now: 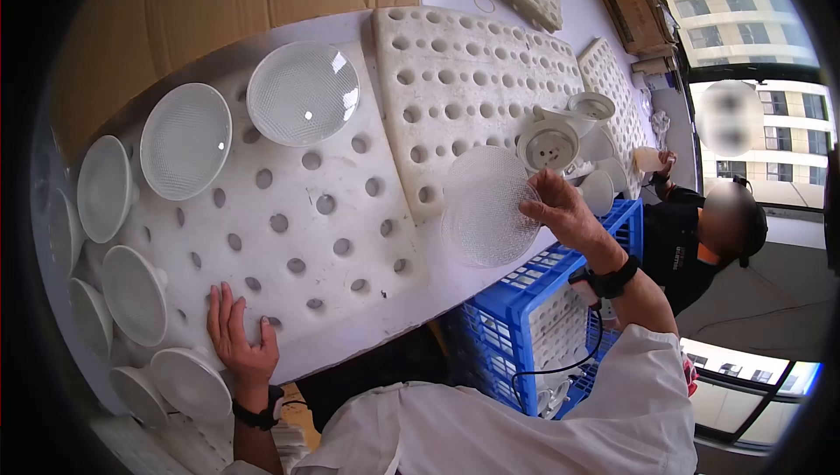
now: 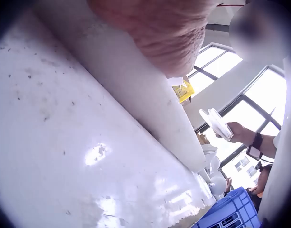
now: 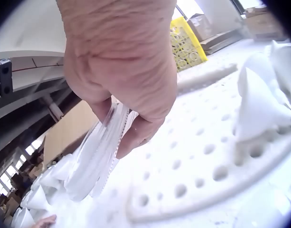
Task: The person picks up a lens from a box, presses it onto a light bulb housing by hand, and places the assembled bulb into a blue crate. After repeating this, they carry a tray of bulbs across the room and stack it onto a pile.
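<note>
My right hand [image 1: 573, 217] pinches a small stack of clear, round, textured lens covers [image 1: 486, 213] at the edge, above the table's front. In the right wrist view, the covers [image 3: 95, 154] stand on edge between thumb and fingers. My left hand [image 1: 242, 339] rests with fingers extended on the front of a white foam board [image 1: 293, 191] with rows of round holes. White cone-shaped lamp cups stand along that board's left and back; two, a large back cup [image 1: 302, 94] and its neighbour [image 1: 185, 141], show textured faces. Another lamp cup [image 1: 191, 385] is beside my left wrist.
A second holed foam board [image 1: 446, 94] adjoins on the right, with white lamp housings [image 1: 549, 147] at its right end. Below the table edge is a blue crate [image 1: 503, 309]. Cardboard [image 1: 245, 3] lines the back. Another person [image 1: 682, 239] is at the far right.
</note>
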A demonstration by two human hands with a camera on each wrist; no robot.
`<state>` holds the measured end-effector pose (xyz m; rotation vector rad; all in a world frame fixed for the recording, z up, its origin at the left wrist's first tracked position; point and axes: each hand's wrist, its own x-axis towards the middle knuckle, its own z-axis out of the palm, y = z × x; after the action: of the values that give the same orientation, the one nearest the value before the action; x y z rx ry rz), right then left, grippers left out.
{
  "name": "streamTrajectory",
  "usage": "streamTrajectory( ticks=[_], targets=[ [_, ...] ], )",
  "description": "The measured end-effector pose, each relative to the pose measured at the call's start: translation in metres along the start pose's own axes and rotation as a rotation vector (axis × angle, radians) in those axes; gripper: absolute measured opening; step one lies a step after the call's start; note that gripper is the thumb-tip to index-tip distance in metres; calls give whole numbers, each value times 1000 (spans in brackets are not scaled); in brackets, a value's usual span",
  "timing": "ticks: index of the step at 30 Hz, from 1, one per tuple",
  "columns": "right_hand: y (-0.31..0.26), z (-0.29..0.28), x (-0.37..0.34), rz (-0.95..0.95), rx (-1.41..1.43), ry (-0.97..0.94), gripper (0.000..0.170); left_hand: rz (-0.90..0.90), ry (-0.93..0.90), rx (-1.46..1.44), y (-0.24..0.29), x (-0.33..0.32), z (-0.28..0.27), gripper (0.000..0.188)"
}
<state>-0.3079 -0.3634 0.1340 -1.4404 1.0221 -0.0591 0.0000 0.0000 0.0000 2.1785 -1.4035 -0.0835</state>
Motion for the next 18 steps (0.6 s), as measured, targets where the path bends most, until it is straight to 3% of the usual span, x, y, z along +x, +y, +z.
streamTrajectory(
  ticks=[2, 3, 7, 15, 17, 18],
  targets=[
    [11, 12, -3, 69, -5, 27, 23, 10, 38, 28, -7, 25, -23, 39],
    [65, -3, -19, 18, -11, 59, 23, 49, 85, 26, 9, 3, 21, 39],
    [92, 11, -33, 142, -256, 46, 29, 68, 119, 63, 13, -11, 17, 39],
    [122, 29, -37, -62, -360, -58, 37, 58, 270, -18, 27, -25, 6, 33],
    [109, 34, -44, -161, -446, -52, 36, 171, 279, -273, 65, -40, -5, 36],
    [110, 31, -45, -291, -483, -28, 32, 109, 152, -538, 86, -47, -3, 40]
  ],
)
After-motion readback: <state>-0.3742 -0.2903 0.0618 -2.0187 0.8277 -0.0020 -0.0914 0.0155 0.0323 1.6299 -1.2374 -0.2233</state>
